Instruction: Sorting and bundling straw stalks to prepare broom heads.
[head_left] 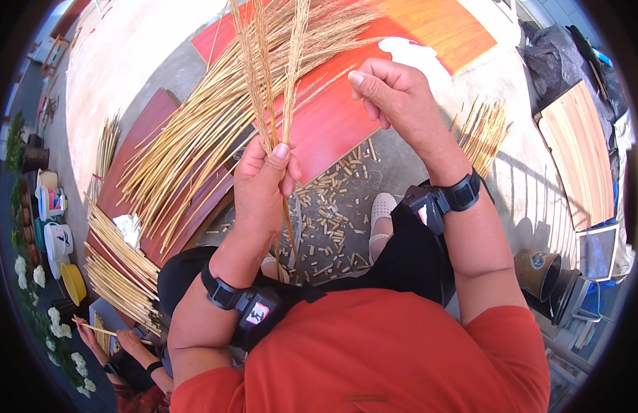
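Note:
My left hand is closed round a few dry reed stalks, with thumb and fingers pinching them just below their feathery heads. The plumes point up and away from me, while the thin stems hang down past my wrist toward the floor. Raised to the right, and apart from those stalks, my right hand has its thumb pressed to curled fingers. Whatever it may pinch is too small to tell. Beyond my left hand a large pile of similar reeds lies across the red boards, plumes at the far end.
Short cut stem pieces litter the floor around my shoes. Stalk bundles lie at left and stand at right. A co-worker's hands hold a stalk at lower left, near a yellow basin. Pots stand at right.

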`<state>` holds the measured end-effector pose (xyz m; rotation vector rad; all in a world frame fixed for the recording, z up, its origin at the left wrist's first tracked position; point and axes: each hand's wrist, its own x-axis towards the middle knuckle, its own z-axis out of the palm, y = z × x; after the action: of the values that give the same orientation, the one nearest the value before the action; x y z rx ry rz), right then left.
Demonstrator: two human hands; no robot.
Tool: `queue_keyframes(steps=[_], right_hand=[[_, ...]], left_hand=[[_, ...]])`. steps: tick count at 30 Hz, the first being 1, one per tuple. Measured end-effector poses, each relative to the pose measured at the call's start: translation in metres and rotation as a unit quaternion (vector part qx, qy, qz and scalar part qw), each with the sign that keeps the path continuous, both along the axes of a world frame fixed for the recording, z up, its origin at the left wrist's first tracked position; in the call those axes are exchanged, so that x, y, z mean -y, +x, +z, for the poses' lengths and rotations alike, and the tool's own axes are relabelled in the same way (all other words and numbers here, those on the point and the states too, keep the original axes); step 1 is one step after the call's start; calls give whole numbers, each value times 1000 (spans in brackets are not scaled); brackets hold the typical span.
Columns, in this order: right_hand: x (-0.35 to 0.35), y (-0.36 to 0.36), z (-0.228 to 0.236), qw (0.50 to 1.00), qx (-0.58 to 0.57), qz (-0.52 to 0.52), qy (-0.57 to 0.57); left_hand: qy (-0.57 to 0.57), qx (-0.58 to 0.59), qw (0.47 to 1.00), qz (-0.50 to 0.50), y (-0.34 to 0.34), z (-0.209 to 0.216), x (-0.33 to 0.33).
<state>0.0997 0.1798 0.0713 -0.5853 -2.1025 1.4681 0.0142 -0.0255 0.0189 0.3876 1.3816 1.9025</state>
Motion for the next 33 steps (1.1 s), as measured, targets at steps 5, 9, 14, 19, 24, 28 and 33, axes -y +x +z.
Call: queue_keyframes(steps=[5, 9, 14, 19, 24, 28, 33], right_hand=[[23, -2, -11, 991, 13, 127, -44], [23, -7, -5, 987, 6, 102, -125], [17, -8, -6, 983, 62, 120, -123], [19, -10, -21, 974, 56, 150, -162], [28, -9, -26, 953, 55, 158, -251], [34, -10, -22, 955, 31, 162, -245], [28, -11, -23, 959, 3, 156, -237]], left_hand=[[-1, 11, 1000, -20, 11, -2, -4], [-6, 7, 999, -35, 17, -10, -7], [-41, 74, 982, -172, 20, -17, -13], [-69, 39, 969, -233, 20, -12, -21], [32, 35, 989, -141, 8, -7, -27], [30, 14, 989, -147, 5, -8, -24], [11, 16, 990, -137, 3, -4, -27]])
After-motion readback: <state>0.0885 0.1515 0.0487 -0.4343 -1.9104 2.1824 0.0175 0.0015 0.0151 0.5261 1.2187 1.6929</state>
